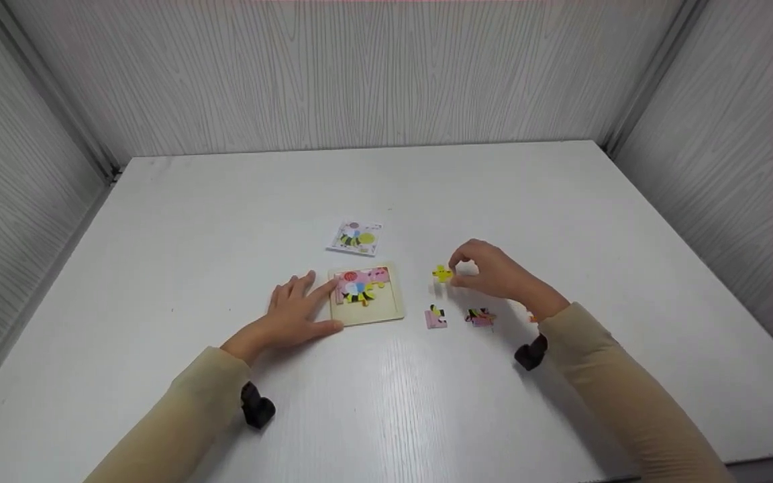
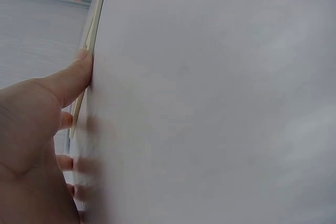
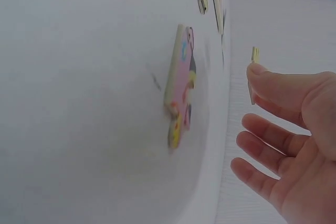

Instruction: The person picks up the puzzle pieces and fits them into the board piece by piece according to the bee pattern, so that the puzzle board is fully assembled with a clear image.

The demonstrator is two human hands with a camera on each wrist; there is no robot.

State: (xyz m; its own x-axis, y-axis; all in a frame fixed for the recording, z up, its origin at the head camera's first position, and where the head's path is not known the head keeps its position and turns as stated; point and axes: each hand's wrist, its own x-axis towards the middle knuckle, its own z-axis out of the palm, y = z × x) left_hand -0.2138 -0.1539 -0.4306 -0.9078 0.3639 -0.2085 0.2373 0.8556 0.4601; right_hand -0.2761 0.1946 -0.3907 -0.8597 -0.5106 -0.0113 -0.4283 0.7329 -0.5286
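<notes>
Pinching a yellow piece [image 1: 441, 274] are right fingers [image 1: 471, 248]; spread left fingers [image 1: 323, 290] touch the tray [image 1: 384, 310].

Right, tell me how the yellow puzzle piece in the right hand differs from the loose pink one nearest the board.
The yellow piece is pinched in the right hand, off the table; the pink piece lies on it. The yellow piece looks mostly yellow; the pink piece also shows yellow and black. The yellow piece looks cross-shaped; the pink piece has a squared corner. Both are outside the board.
</notes>
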